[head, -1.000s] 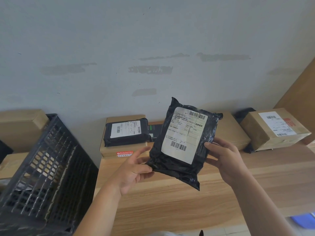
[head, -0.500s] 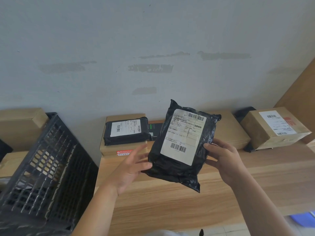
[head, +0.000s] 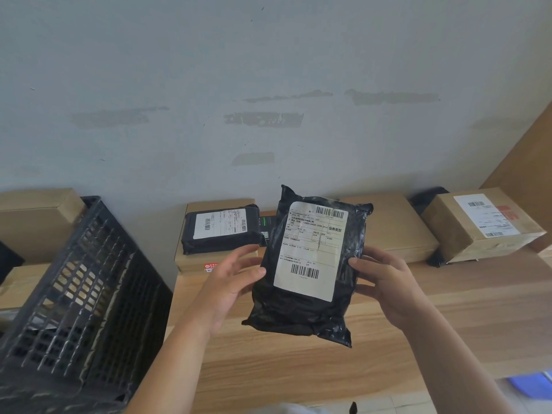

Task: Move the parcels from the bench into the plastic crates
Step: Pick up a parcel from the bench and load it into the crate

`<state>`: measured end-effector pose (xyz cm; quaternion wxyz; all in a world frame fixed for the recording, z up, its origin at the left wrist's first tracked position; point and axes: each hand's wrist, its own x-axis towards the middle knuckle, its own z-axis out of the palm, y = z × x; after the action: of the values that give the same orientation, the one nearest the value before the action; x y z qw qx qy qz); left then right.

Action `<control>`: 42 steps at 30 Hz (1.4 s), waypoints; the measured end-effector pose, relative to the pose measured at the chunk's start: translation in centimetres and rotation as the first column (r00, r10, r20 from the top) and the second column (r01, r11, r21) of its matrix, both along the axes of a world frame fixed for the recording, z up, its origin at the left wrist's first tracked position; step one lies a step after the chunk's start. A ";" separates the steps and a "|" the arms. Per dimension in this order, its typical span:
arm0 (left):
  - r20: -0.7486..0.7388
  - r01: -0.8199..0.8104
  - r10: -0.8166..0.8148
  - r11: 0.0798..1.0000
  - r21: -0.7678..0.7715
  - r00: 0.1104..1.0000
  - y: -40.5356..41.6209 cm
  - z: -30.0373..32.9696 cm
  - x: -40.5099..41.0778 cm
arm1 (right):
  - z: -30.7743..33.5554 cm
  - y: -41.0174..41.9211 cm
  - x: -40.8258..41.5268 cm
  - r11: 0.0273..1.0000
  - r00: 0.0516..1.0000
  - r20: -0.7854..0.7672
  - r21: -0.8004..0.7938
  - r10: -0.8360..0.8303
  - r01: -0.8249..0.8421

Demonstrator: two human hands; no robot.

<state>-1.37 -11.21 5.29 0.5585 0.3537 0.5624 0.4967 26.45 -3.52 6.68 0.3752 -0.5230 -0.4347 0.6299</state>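
Note:
A black plastic mailer parcel with a white barcode label is held upright above the wooden bench, label facing me. My right hand grips its right edge, thumb on the front. My left hand touches its left edge with fingers spread and nearly straight. A dark plastic crate stands at the left, beside the bench. On the bench behind lie a smaller black parcel atop a cardboard box, a flat brown box and a labelled carton.
A grey wall rises behind the bench. Cardboard boxes sit behind the crate at the far left. A wooden panel closes the right side. A blue object lies on the floor at the lower right.
The parcel has turned more upright and its label now faces me squarely. My left hand's fingers have loosened and spread along the left edge. The right hand keeps its hold.

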 end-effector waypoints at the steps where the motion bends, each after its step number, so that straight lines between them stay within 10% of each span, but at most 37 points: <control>1: -0.008 -0.011 0.011 1.000 0.001 1.000 0.0 0.1 0.0 | 0.0 -0.1 -0.1 1.000 1.000 0.004 -0.004 0.007 -0.007; 42: -0.055 -0.130 0.131 0.991 0.027 0.990 -6.6 0.5 -6.7 | 1.6 -6.2 -8.3 0.983 0.983 -0.006 0.023 0.185 -0.185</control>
<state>-8.10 -17.84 5.74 0.5045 0.3365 0.5941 0.5285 18.16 -9.72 8.25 0.3227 -0.4736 -0.4868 0.6592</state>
